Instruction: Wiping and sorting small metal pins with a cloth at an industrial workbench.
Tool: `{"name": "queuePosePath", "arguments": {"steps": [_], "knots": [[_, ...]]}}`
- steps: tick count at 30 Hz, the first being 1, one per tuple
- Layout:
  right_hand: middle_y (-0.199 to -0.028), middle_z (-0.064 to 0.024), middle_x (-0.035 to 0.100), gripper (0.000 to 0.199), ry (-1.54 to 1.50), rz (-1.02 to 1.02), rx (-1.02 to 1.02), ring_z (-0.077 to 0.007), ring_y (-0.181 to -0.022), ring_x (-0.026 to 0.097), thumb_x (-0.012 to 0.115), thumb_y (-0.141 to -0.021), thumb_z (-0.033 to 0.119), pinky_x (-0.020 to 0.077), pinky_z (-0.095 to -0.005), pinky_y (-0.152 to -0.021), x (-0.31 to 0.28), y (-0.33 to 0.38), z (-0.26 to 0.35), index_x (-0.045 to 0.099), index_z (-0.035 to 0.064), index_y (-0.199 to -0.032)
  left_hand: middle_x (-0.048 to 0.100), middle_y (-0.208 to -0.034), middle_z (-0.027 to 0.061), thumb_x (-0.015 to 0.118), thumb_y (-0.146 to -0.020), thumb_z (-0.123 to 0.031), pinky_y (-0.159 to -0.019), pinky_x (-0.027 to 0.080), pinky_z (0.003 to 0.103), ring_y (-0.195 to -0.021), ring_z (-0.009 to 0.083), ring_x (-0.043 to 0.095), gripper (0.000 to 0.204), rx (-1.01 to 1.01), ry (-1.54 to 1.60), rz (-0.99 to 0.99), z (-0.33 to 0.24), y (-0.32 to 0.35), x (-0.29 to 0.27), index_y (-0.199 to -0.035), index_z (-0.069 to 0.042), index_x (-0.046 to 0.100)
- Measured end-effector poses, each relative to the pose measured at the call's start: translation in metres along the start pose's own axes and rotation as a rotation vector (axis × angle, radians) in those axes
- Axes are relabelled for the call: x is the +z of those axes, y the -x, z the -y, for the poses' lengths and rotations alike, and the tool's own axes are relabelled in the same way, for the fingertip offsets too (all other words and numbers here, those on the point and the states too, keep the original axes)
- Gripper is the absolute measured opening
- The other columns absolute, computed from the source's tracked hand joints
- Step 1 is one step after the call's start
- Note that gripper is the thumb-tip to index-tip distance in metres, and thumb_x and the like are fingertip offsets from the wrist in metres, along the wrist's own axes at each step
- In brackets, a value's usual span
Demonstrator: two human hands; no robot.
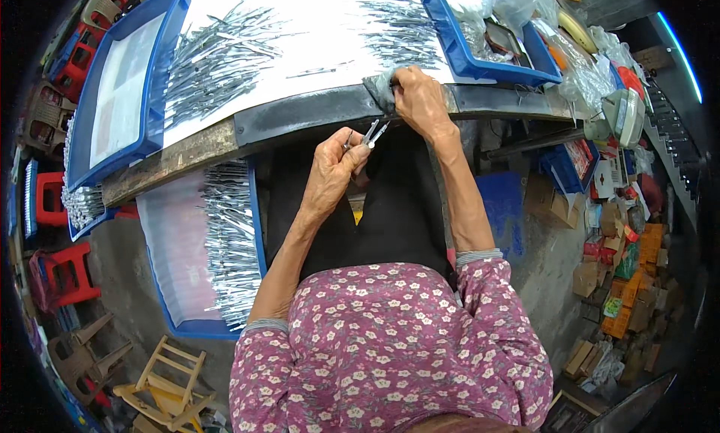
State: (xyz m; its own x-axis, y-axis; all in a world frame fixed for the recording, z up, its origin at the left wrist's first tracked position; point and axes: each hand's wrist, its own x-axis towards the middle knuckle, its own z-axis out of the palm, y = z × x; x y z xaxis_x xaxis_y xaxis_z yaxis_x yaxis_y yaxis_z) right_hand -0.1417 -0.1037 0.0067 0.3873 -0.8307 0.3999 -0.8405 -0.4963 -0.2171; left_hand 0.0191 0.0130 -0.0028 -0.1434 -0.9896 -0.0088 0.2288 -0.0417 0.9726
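1. Left hand (pixel 330 174) pinches a small pair of metal tweezers (pixel 372 132) between thumb and fingers, just below the front edge of the workbench (pixel 300 118) and over the dark apron (pixel 390 215) on the lap.
2. Right hand (pixel 420 99) is closed on a grey cloth (pixel 381 90) and presses it against the bench edge, just right of the tweezers.
3. Little free room lies between the two hands; below them the lap is open.
4. Far left, an empty blue tray (pixel 154 95) sits on the bench; beside it white sheeting (pixel 330 35) carries two loose heaps of metal pieces (pixel 217 58), one left, one upper right.
5. Under the bench at the left, a second blue tray (pixel 256 223) holds more of the same pieces in a row.
6. Right of the bench stand boxes and bags on the floor; red stools and a wooden stool (pixel 165 384) stand at the left.
7. Tweezers run slantwise, tips up and right toward the cloth, long axis roughly along the left thumb.
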Motion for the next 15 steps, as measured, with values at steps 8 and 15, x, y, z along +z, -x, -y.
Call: {"name": "queuePosePath", "arguments": {"steps": [8,15], "knots": [[-0.077,-0.0192,0.053,0.003,0.094,0.097,-0.141,-0.0400,-0.066,0.055,0.050,-0.074,0.002,0.0442,-0.0462,-0.057,-0.010,-0.004,-0.002,0.049,0.0007,-0.076,0.041,-0.060,-0.0050,0.054,-0.086,-0.025,-0.046,0.026,0.017,-0.052,0.0027,0.033,0.020,0.029,-0.011,-0.009,0.001,0.002,-0.002,-0.079,-0.007,0.051],[-0.075,-0.0186,0.052,0.002,0.139,0.212,-0.216,-0.0399,-0.067,0.055,0.048,-0.074,0.001,0.0440,-0.0458,-0.058,-0.015,-0.011,-0.002,0.048,-0.0001,-0.076,0.042,-0.060,-0.0049,0.054,-0.086,-0.025,-0.046,0.026,0.017,-0.052,0.0024,0.034,0.019,0.025,0.016,0.003,0.001,0.004,-0.003,-0.080,-0.007,0.051]]}}
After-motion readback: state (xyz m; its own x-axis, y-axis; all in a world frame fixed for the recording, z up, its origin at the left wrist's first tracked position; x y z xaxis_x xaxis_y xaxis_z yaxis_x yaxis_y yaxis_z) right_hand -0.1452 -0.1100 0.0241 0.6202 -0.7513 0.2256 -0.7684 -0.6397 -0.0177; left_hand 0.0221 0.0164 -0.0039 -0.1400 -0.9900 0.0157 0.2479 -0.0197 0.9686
